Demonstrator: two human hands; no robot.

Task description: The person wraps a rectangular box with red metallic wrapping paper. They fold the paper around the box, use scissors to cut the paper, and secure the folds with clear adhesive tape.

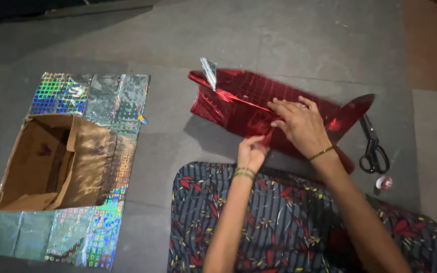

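Observation:
A box wrapped in shiny red foil paper [238, 101] lies on the grey floor in front of me. My right hand [299, 124] presses flat on top of the red paper near its middle. My left hand [251, 151] pinches the near edge of the red paper just below it. A small silver flap [209, 72] sticks up at the far left end of the wrapped box. Both wrists wear thin bangles.
An open brown cardboard box [51, 162] lies on a holographic silver sheet [102, 101] at the left. Black scissors [373, 146] and a small tape roll [384, 182] lie to the right. My patterned clothing [279, 222] fills the near foreground.

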